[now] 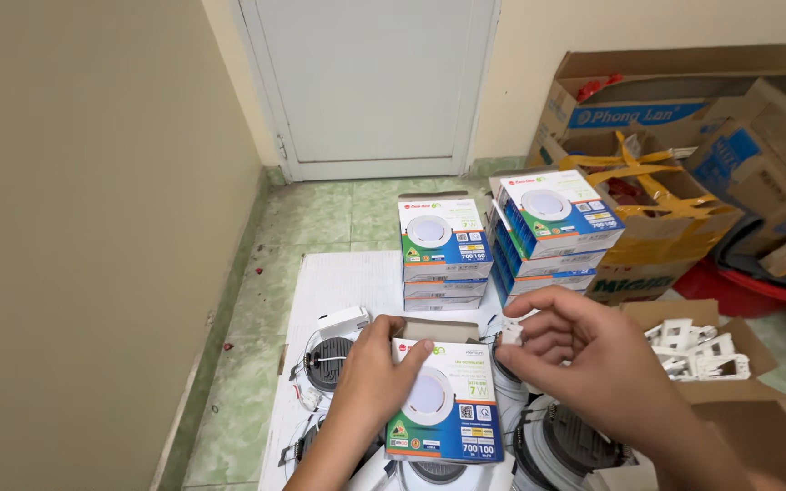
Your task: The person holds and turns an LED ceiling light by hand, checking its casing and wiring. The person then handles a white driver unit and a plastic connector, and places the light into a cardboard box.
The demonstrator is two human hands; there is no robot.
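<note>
**Downlight box, flap open**

Printed lamp box (448,400) sits low centre, top flap up. Left hand (370,373) clamps its left edge; right hand (584,359) pinches a small white part (511,333). Behind: two stacks of closed boxes (445,250). Bare downlights (331,362) lie loose on the white sheet (338,282); boxing looks partway done.

Bright even light, soft shadows, sharp
</note>
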